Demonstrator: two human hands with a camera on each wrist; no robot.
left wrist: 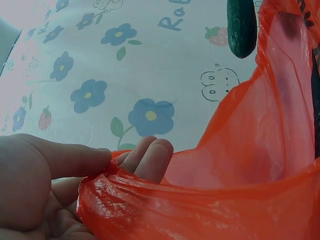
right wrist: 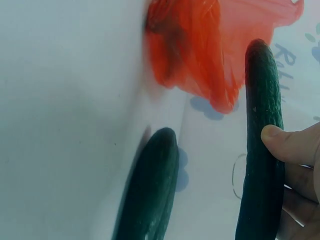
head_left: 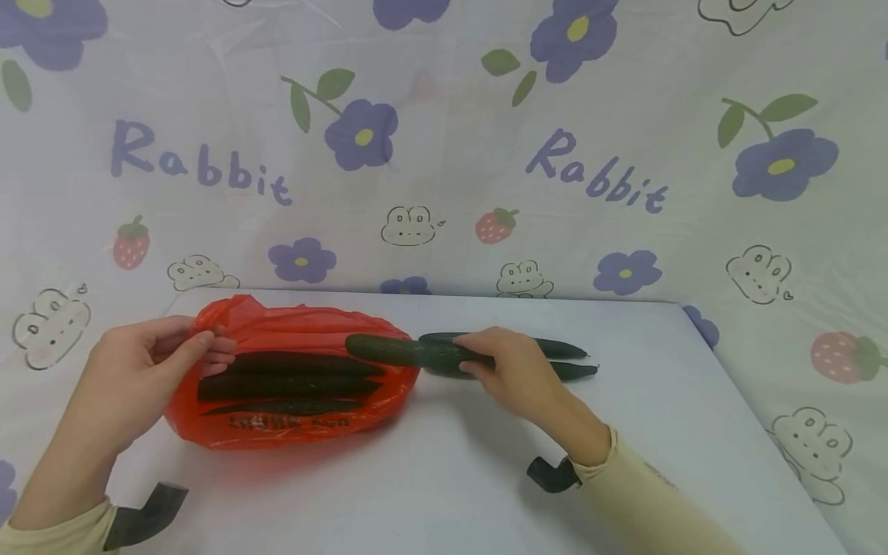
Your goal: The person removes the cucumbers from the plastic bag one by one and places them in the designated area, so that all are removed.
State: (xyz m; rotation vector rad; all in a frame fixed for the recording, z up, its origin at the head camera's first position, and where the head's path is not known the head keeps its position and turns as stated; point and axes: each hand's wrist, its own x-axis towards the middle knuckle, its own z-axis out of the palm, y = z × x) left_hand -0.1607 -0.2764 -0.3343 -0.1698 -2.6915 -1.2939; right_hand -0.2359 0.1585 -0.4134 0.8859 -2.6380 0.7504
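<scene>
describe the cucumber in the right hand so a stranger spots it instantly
On the white table, find the red bag; to its right is the right hand. The cucumber gripped there points its blunt end toward the bag. Unlike the two cucumbers on the table and the bagged ones, it is held up.

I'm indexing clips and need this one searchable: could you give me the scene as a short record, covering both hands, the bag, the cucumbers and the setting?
left hand: pinches the rim of the red plastic bag
right hand: grips the held cucumber, raised off the table, tip near the bag's opening
bag contents: bagged cucumbers, at least two, exact count unclear
outside the bag: two loose cucumbers, side by side on the table
backdrop: pale cloth with purple flowers, strawberries, rabbits and "Rabbit"
</scene>
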